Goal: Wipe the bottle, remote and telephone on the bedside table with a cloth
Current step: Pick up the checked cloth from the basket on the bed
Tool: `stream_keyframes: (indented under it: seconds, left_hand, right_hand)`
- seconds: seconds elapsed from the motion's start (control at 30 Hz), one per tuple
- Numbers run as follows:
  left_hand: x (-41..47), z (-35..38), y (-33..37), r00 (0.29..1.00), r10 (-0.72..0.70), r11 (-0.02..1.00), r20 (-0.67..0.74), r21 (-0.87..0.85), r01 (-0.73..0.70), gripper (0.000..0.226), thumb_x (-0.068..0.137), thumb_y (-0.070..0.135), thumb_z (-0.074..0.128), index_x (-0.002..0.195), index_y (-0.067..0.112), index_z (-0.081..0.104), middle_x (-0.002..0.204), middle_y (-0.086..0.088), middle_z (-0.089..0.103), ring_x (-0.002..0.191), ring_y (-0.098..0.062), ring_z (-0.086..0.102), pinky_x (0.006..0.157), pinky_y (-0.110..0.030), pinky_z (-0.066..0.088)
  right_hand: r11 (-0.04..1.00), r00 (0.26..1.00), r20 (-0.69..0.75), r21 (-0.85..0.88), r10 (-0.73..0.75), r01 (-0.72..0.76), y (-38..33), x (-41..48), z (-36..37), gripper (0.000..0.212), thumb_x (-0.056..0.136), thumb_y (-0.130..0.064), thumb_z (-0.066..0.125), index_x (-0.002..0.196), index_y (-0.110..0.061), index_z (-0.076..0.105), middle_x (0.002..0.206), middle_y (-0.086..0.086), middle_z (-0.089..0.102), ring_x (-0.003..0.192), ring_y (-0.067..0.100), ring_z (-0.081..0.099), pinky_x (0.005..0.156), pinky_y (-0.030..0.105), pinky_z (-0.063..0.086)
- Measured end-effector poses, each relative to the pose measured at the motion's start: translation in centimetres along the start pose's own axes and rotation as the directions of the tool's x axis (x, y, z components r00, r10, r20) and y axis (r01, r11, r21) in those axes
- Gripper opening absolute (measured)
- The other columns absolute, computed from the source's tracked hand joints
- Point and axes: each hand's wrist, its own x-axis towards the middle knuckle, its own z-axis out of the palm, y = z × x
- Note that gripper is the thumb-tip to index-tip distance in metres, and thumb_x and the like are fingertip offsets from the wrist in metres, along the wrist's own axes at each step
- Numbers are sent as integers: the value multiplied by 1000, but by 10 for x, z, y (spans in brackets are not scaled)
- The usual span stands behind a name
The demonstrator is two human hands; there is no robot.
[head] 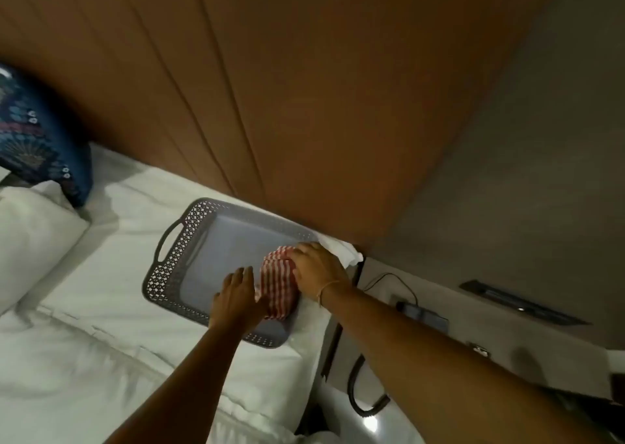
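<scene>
Cloth pickup step: both hands at centre frame over red-striped cloth (279, 283) in grey tray (176, 264) on bed (101, 342), right hand (318, 269) fingers curled onto it, left hand (236, 296) flat alongside, grip uncertain; next, presumably carry to table, lower right.

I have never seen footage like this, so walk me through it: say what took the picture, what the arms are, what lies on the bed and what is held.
There is one picture, from a wide-angle camera worn on a person's head, looking down past both bare arms. No machine is involved. A grey plastic tray with perforated sides and a handle lies on the white bedding, against a brown panelled wall. In the tray is a folded red-and-white striped cloth. The left hand and the right hand both rest on that cloth; whether either grips it is unclear. A dark patterned cushion sits at upper left.
</scene>
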Motion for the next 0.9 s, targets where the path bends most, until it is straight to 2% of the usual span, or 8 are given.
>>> stream_keyframes:
  seconds: [0.2,0.37,0.47,0.53,0.63,0.73,0.83,0.9]
  left_hand:
    - [30,24,-6,997,-54,986,50,-155,61,62,91,30,61,146,9,41,143,-18,53,127,-37,53,102,-47,46]
    - [44,34,-7,998,-68,977,-2,-203,67,32,93,20,57,124,12,62,116,-15,69,100,-33,66,81,-38,51]
    - [46,42,-8,994,-105,966,-19,-240,97,23,94,18,56,114,13,66,106,-13,73,83,-26,60,72,-32,42]
    - [44,44,-9,993,-120,963,-23,-247,110,16,94,19,57,104,13,67,102,-13,74,78,-24,57,70,-31,40]
    - [37,36,-9,989,-140,944,-45,-308,119,8,91,15,60,83,16,63,97,-18,74,87,-38,66,70,-32,40]
    - [28,14,-5,983,-128,933,-128,-351,76,9,88,12,62,82,11,68,92,-23,74,90,-43,67,68,-31,38]
    - [14,-15,7,978,-81,928,-194,-372,3,12,90,15,65,86,6,72,87,-23,74,85,-42,67,66,-31,38]
    - [3,-34,22,975,-48,922,-215,-386,-39,15,92,19,66,90,6,73,87,-19,74,80,-37,64,67,-30,39]
  right_hand:
    - [930,983,170,-367,73,-5,-4,58,27,38,90,-21,57,127,-12,55,125,12,61,119,34,51,101,46,41]
    - [869,979,161,-493,125,-30,-3,70,44,32,94,-23,52,123,-13,57,123,12,61,117,33,52,98,44,39]
    - [865,982,163,-502,100,-5,1,69,50,29,92,-25,55,118,-15,60,121,10,63,116,32,53,99,43,37]
    - [886,986,147,-463,75,2,4,67,50,28,91,-27,57,117,-16,62,120,9,64,117,31,52,101,43,36]
    - [932,998,62,-363,34,-9,6,58,42,25,89,-26,56,112,-19,64,117,7,65,117,29,48,103,41,32]
    - [969,997,-70,-242,34,-50,6,47,21,34,83,-35,63,113,-19,63,119,5,63,114,28,46,98,39,32]
    - [989,983,-112,40,148,-144,13,30,-6,50,77,-50,67,115,-18,62,123,6,63,117,30,46,97,42,35]
    - [922,965,-72,321,251,-216,21,15,-24,51,73,-51,71,112,-18,63,118,8,66,113,30,53,96,41,42]
